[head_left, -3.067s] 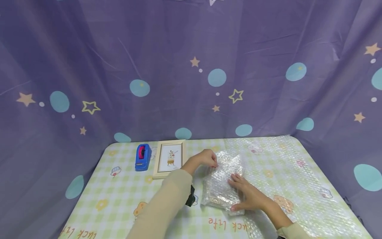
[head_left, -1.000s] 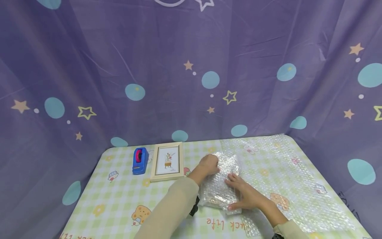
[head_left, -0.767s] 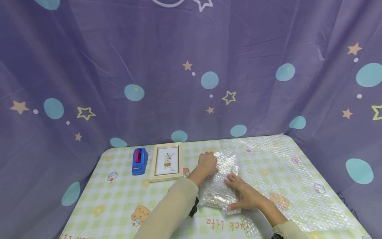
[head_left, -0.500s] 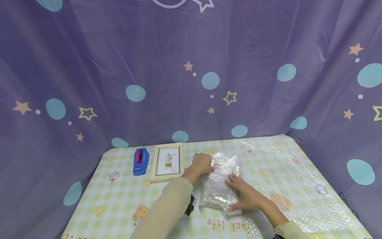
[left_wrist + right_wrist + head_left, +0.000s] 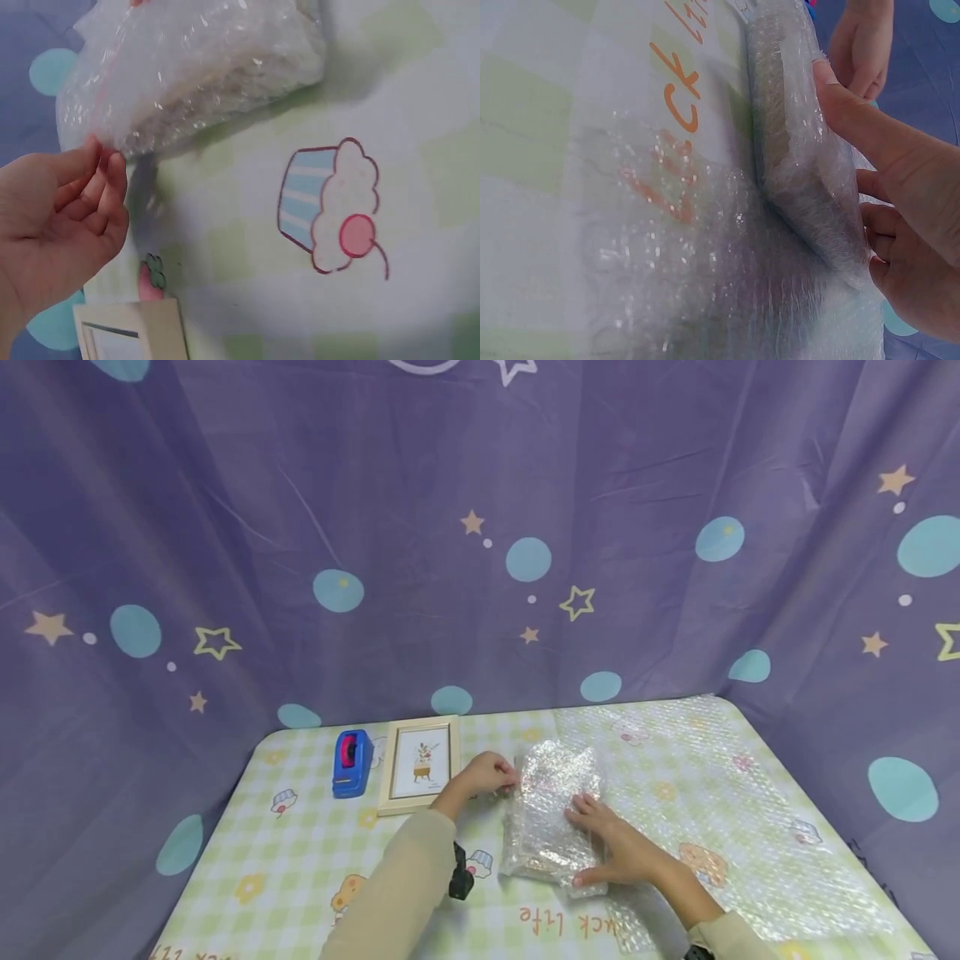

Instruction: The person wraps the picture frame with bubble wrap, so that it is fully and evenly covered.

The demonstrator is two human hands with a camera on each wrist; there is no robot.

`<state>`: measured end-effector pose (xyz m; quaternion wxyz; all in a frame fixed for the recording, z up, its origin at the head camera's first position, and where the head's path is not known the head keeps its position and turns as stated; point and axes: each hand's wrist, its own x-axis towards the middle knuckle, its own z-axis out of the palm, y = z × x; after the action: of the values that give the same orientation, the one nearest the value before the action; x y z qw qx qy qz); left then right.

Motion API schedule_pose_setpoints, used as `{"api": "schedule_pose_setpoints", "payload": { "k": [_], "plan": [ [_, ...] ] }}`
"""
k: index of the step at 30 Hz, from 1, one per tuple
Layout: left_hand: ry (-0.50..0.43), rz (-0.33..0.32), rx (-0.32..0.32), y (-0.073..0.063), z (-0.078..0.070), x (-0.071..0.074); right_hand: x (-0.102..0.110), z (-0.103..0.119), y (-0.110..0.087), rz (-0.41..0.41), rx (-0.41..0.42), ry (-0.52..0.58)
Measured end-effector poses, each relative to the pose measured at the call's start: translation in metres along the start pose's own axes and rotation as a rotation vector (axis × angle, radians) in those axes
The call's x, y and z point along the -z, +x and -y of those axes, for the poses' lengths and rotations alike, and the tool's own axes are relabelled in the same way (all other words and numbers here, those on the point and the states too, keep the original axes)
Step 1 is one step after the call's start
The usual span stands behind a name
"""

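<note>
A flat package in bubble wrap [image 5: 551,818] lies on the table, something pale showing dimly through the wrap. My left hand [image 5: 486,774] is at its upper left edge. In the left wrist view, thumb and fingertips of the left hand [image 5: 71,202] pinch the edge of the wrap, where a faint pinkish line runs down the plastic. My right hand [image 5: 622,847] rests on the package's right side with fingers spread, pressing it down. The right wrist view shows the right thumb [image 5: 855,112] along the top of the package [image 5: 799,127].
A wooden picture frame [image 5: 422,767] with a plant print lies left of the package. Beside it stands a blue tape dispenser [image 5: 352,764] with a red roll. A wide bubble wrap sheet [image 5: 720,810] spreads over the table's right side. A purple curtain [image 5: 420,527] hangs behind.
My left hand has moved left from the top of the package to its left edge, its fist loosening to a fingertip pinch. The right hand keeps its place on the package.
</note>
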<state>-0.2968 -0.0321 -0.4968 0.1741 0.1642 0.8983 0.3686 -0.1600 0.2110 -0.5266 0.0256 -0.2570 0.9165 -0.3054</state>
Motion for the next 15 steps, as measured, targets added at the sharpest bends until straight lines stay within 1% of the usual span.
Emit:
{"api": "schedule_pose_setpoints", "payload": {
  "k": [3, 5, 9, 11, 13, 15],
  "plan": [
    [-0.051, -0.003, 0.036, 0.0, 0.003, -0.001, 0.001, 0.001, 0.001, 0.005, -0.001, -0.001],
    [-0.081, -0.023, 0.073, -0.001, 0.001, -0.002, 0.001, 0.001, 0.001, 0.006, -0.001, -0.001],
    [-0.154, -0.093, 0.195, 0.002, -0.004, -0.006, 0.002, 0.003, 0.001, 0.006, -0.001, 0.0],
    [-0.179, -0.133, 0.246, 0.004, -0.007, -0.008, 0.002, 0.003, 0.001, 0.008, -0.001, 0.005],
    [-0.189, -0.171, 0.269, 0.004, -0.008, -0.01, 0.002, 0.002, 0.001, 0.01, -0.002, 0.006],
    [-0.202, -0.212, 0.267, 0.002, -0.008, -0.012, 0.001, 0.002, 0.001, 0.014, -0.001, 0.013]
  ]
}}
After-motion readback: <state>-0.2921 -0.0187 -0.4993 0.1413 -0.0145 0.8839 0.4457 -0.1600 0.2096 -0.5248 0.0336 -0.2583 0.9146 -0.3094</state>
